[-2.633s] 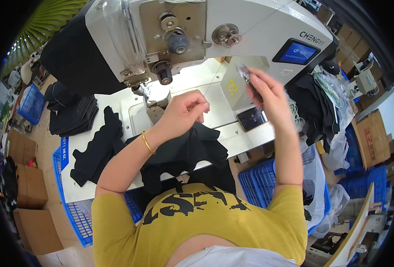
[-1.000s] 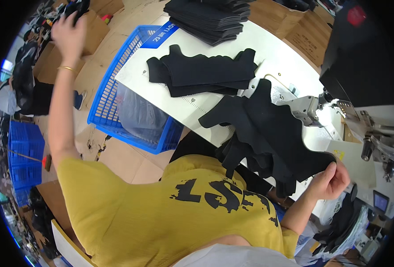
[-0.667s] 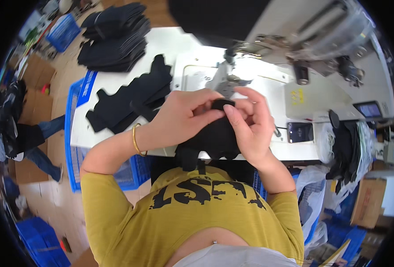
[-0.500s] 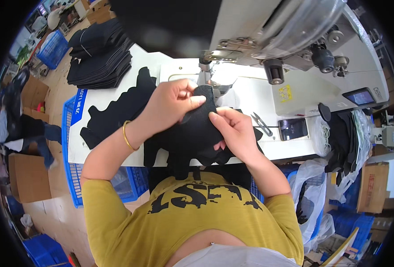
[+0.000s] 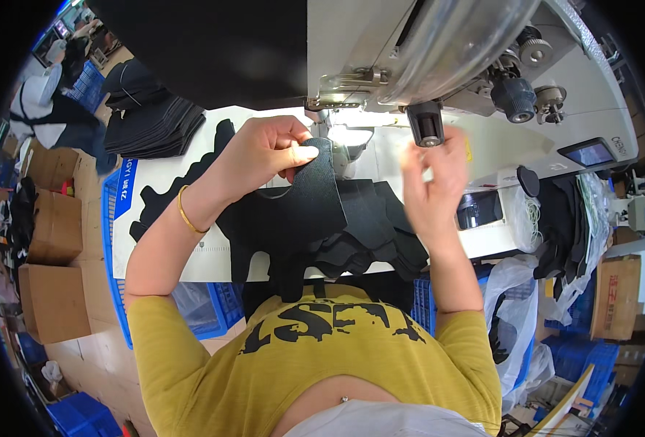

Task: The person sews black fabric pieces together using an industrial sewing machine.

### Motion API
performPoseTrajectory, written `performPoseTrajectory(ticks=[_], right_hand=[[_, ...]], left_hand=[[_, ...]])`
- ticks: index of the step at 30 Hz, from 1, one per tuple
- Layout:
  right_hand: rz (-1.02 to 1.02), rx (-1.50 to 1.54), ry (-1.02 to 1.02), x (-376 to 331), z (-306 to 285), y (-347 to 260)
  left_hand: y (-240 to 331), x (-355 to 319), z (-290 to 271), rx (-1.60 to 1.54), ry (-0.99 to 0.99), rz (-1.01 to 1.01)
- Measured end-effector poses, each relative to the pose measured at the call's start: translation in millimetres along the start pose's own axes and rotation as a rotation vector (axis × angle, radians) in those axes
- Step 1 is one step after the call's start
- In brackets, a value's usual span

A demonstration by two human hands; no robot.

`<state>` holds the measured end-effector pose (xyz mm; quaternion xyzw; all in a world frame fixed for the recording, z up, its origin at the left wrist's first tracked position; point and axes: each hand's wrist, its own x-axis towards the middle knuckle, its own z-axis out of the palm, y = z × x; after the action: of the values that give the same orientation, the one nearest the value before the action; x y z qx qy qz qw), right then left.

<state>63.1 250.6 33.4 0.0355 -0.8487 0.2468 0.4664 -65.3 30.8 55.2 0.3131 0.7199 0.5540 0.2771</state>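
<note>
L hand (image 5: 268, 149) is pinching the top edge of a black fabric piece (image 5: 301, 211) btwn thumb and fingers, holding it up just in front of the needle area of the white sewing machine (image 5: 439, 65). The fabric is draping down over the white table (image 5: 213, 255) edge toward the person's yellow shirt, w/ more black cut pieces (image 5: 381, 233) lying overlapped just to its right. R hand (image 5: 435, 182) is hovering above those pieces, fingers spread and loose, holding nothing, blurred, just below the machine's black knob (image 5: 426, 125). A gold bangle (image 5: 184, 211) is sitting on the L wrist. Further left on the table, another flat black cut shape (image 5: 169, 193) is lying, and a stack of black fabric (image 5: 151, 124) is resting beyond it near the table's far corner. A blue plastic crate (image 5: 206, 313) is standing under the table on the left side, w/ cardboard boxes (image 5: 49, 255) on the floor beside it.
</note>
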Motion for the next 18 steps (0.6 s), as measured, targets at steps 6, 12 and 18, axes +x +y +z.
performPoseTrajectory(ticks=[6, 12, 18], right_hand=[[0.822, 0.845, -0.554, -19, 15, -35], [0.843, 0.914, -0.489, -11, 19, -35], [0.885, 0.923, -0.486, -8, 23, -34]], left_hand=[[4, 14, 7, -0.051, 0.073, -0.027], [5, 21, 8, -0.137, 0.165, -0.090], [4, 24, 12, -0.145, 0.242, -0.110]])
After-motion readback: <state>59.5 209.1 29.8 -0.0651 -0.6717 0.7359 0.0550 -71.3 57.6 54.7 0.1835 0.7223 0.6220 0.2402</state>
